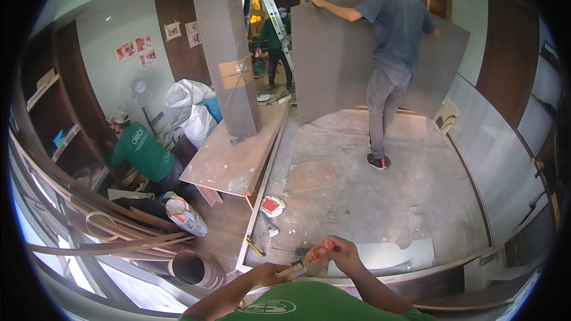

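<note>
My left hand [269, 275] is closed on a small flat pale piece [292, 270] with a dark edge; its exact kind I cannot make out. Close beside it, my right hand [347, 255] grips a small reddish, translucent bottle [317, 254], tilted toward the flat piece. Whether the two touch is unclear. Below and left of the hands' work, a yellow utility knife [256, 245] lies by the platform's edge strip. A white crumpled wrapper with a red patch [273, 205] rests a little farther off. A pale sheet [389, 258] lies to the right of my right hand.
A person [391, 41] holds a large grey-brown panel [336, 59] upright on the covered platform. Another person [143, 150] bends at the left. A tall wrapped roll [226, 107] stands on a low wooden table [238, 163]. A stepladder [275, 18], long strips [131, 244] and a brown cylinder [211, 274] are around.
</note>
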Demonstrator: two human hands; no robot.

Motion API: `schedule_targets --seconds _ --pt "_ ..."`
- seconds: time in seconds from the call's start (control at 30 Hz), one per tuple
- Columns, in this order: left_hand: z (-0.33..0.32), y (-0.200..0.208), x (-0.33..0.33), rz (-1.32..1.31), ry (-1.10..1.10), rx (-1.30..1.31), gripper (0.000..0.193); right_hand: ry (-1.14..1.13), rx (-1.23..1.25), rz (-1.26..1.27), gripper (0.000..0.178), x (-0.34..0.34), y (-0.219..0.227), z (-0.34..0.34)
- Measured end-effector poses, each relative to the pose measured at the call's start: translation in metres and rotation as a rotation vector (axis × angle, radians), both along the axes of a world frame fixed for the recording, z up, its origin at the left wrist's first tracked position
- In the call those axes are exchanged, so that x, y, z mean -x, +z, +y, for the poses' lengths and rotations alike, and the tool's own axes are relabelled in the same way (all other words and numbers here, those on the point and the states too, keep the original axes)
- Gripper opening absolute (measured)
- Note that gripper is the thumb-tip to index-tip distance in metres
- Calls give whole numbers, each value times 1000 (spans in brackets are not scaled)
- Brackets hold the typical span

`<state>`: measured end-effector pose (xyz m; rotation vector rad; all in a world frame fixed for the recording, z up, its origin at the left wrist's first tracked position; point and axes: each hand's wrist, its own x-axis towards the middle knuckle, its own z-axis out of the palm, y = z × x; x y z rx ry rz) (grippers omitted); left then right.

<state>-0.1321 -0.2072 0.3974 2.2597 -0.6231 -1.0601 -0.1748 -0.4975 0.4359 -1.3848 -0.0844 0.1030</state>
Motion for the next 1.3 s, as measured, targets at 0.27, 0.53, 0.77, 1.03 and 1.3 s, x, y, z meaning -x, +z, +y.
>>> schedule_targets --seconds 0.27,0.53,0.77,1.03,1.3 --pt "-17 -29 -26 152 64 122 53 -149 83 -12 19 -13 10 19" --pt "-21 -49 -25 249 422 351 58 -260 -97 -98 24 -68 -77 75" --pt "-5 -53 -25 402 520 457 44 -239 45 -72 29 -63 -72 101" --pt "1 -65 -22 -128 684 583 41 -235 224 -130 32 -65 -74 102" --pt "4 -75 -27 -351 834 797 39 -190 346 -163 33 -61 -63 100"
